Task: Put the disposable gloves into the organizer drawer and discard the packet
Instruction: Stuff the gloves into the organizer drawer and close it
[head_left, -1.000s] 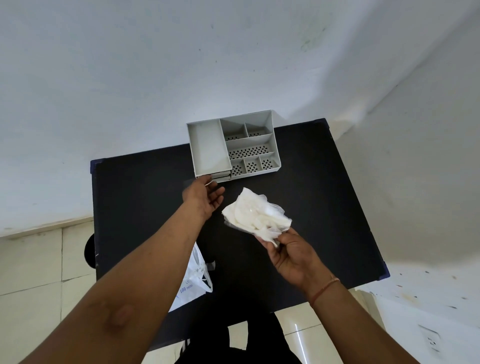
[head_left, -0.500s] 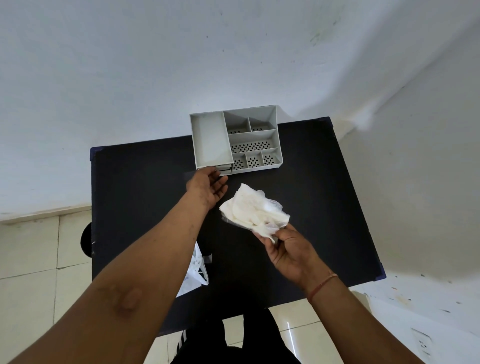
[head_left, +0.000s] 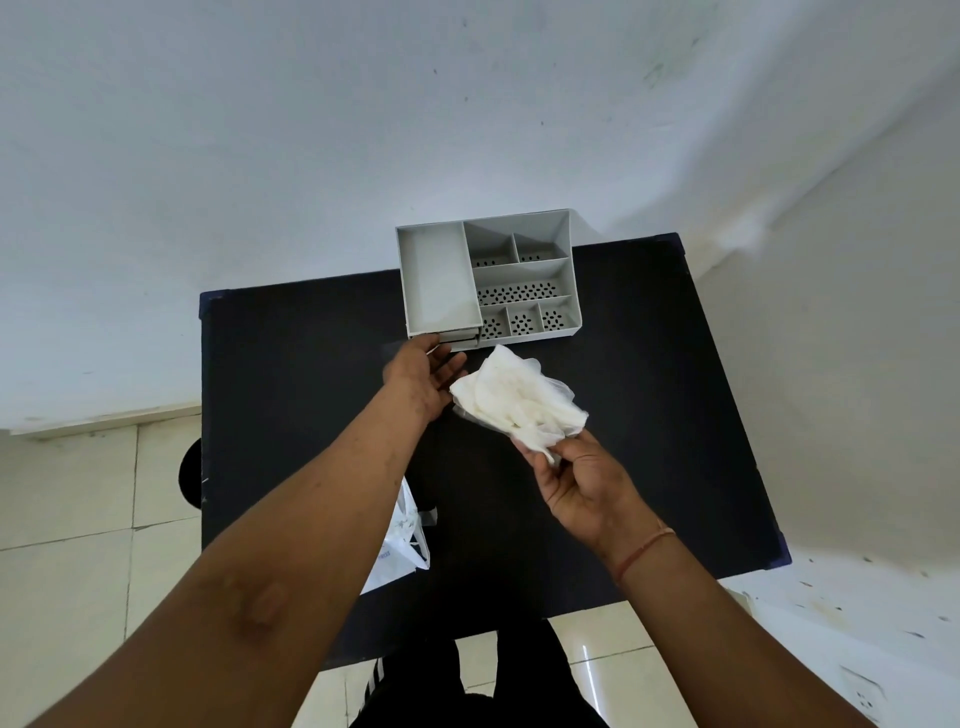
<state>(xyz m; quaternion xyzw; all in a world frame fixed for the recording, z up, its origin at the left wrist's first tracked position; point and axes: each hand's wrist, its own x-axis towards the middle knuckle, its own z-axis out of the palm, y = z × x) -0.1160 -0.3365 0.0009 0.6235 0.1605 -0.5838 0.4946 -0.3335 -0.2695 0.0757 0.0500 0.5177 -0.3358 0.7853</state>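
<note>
A grey organizer (head_left: 439, 280) with several compartments stands at the far edge of the black table (head_left: 291, 364), its small drawers (head_left: 457, 336) at the front left. My left hand (head_left: 423, 374) reaches to the drawer fronts, fingers spread, touching the lower drawer edge. My right hand (head_left: 582, 478) pinches a bunch of white translucent disposable gloves (head_left: 519, 400) above the table, just right of my left hand. The white packet (head_left: 400, 540) lies on the table near its front edge, partly hidden under my left forearm.
White walls rise behind and to the right of the table. Tiled floor shows on the left and in front. A dark round object (head_left: 189, 475) sits beside the table's left edge. My legs in dark trousers stand at the table's front edge.
My left hand has stayed at the drawer fronts. My right hand has brought the gloves a little closer to the organizer.
</note>
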